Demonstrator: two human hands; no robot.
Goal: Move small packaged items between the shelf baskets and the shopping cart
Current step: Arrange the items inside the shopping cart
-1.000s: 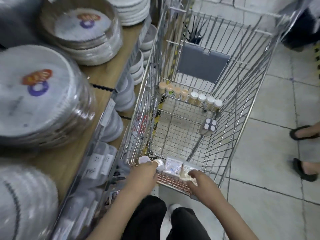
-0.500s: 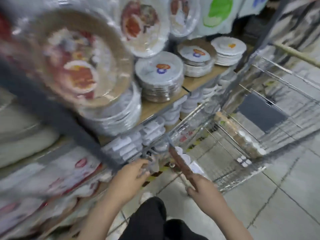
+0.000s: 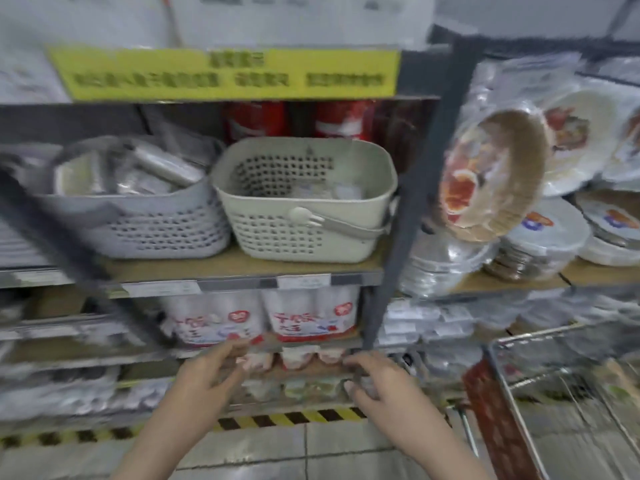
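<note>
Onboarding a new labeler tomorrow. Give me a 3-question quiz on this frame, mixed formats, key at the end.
1. True or false: the cream basket stands to the right of the grey basket on the same shelf board.
2. Multiple choice: where is the shopping cart? A) lower right B) upper left C) centre
3. Fill in: the yellow sign hangs ____ the two baskets.

Key
1. True.
2. A.
3. Above.

Note: the left hand and right hand are motion-blurred; whether either holds something cannot be told.
</note>
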